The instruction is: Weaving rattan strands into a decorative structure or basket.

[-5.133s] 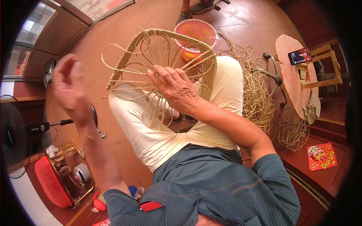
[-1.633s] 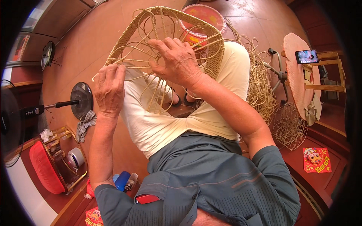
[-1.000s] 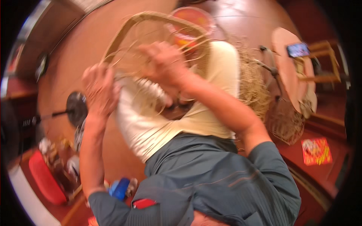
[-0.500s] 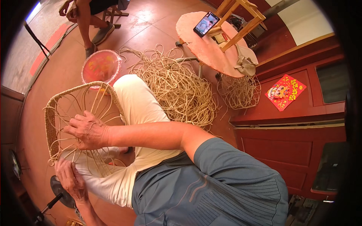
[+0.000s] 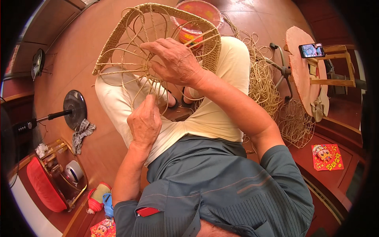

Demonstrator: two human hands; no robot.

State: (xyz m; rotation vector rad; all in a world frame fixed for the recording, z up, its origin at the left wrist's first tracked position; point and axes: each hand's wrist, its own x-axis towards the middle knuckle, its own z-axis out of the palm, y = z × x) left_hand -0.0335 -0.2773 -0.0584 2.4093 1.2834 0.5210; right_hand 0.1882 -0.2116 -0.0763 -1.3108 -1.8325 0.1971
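Note:
A half-woven basket (image 5: 110, 47) of pale tan cord leans across my knees, its rim band tightly braided. Loose cords (image 5: 128, 63) loop and fan inward from this band to a knot-like gathering near its middle. Over that gathering lies my right hand (image 5: 175, 62), fingers stretched out and thumb apart, touching the cords. Lower and nearer to me, my left hand (image 5: 145, 123) is closed, thumb and forefinger pinching a cord that runs up to the gathering. The tips of several right-hand fingers are hidden behind the hand and cords.
Beyond my right knee lies a heap of loose cord (image 5: 260, 83). A pink-red basin (image 5: 201, 14) stands behind the basket. At right are a round table (image 5: 294, 51), a phone (image 5: 312, 50) and a wire-like cord bundle (image 5: 296, 124). A black round stand base (image 5: 75, 110) is at left.
The whole view has turned, so the basket now appears upper middle instead of left. My right hand has gone from curled to stretched fingers. My left hand has left the rim for the inner cords.

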